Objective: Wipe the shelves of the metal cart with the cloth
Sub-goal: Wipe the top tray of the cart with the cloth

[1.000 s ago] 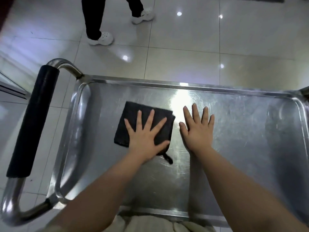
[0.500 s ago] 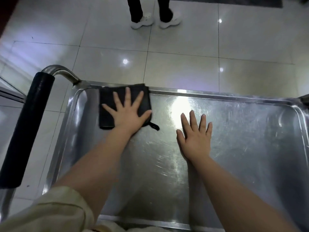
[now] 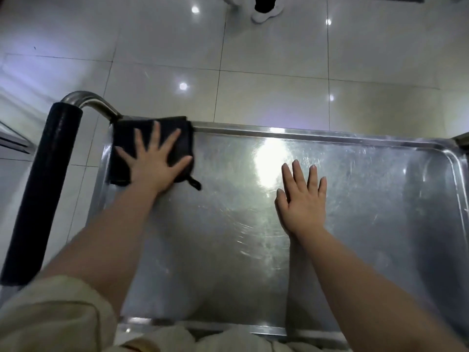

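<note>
The metal cart's top shelf is a scratched steel tray with a raised rim, and it fills the lower view. A folded black cloth lies in the shelf's far left corner, its far edge up on the rim. My left hand presses flat on the cloth with the fingers spread. My right hand rests flat and empty on the bare shelf near the middle, apart from the cloth. A small loop tag sticks out from the cloth's near right corner.
The cart's push handle, with a black foam grip, runs along the left side. Beyond the cart is glossy white floor tile. Another person's white shoe stands on the floor at the top edge.
My left hand has slid the cloth from the middle of the shelf to the far left corner. My right hand has stayed flat in place. The other person has walked to the right.
</note>
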`<act>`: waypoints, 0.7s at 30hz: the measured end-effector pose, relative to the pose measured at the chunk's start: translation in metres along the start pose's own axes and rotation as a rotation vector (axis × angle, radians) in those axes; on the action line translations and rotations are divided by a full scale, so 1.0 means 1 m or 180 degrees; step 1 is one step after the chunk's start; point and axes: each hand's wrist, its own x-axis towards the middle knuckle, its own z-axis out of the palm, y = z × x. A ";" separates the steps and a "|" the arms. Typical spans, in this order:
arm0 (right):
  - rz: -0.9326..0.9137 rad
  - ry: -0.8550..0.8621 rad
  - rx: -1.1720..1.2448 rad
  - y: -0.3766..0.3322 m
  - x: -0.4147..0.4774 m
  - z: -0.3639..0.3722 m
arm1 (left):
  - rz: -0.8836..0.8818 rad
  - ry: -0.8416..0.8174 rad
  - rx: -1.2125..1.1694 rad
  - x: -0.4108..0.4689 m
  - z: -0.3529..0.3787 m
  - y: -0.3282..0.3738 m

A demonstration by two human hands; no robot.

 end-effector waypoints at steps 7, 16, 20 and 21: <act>0.0053 0.0027 -0.0143 -0.004 0.000 0.004 | 0.0080 -0.0012 0.0061 -0.003 -0.001 0.002; 0.0089 0.0022 0.0132 -0.003 0.000 -0.004 | 0.1445 -0.0031 0.0436 -0.063 0.028 0.171; 0.0138 -0.0085 0.0069 -0.007 -0.001 -0.008 | 0.0914 0.0097 0.0295 -0.063 0.025 0.078; 0.0150 -0.0106 0.0055 -0.009 -0.001 -0.010 | 0.0712 0.0087 0.0243 -0.067 0.025 0.044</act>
